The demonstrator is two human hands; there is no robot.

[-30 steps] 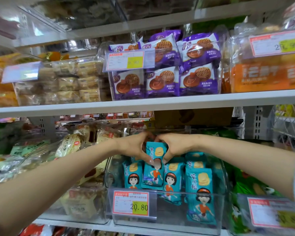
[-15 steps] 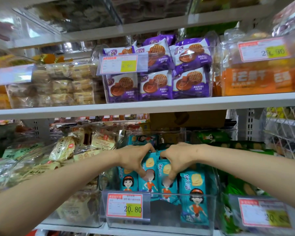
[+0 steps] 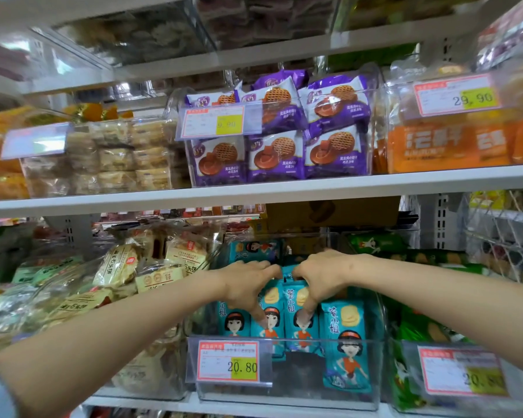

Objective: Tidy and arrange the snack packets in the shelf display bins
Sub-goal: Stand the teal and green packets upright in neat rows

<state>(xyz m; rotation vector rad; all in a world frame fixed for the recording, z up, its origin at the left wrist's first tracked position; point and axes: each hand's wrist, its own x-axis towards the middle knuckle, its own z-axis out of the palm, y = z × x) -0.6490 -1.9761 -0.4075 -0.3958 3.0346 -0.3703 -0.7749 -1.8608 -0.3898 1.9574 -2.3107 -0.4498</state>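
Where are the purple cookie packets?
Head view, centre: the shiny purple cookie packets stand in a clear plastic bin on the white upper shelf, between pale wrapped biscuits and orange packets.

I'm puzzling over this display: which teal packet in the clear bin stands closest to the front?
The rightmost teal packet, just right of the right hand. It sits lower and further forward than the three on its left.

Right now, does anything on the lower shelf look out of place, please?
Yes: the cream packets in the left bin lie jumbled at all angles; the rightmost teal packet sits lower than its row.
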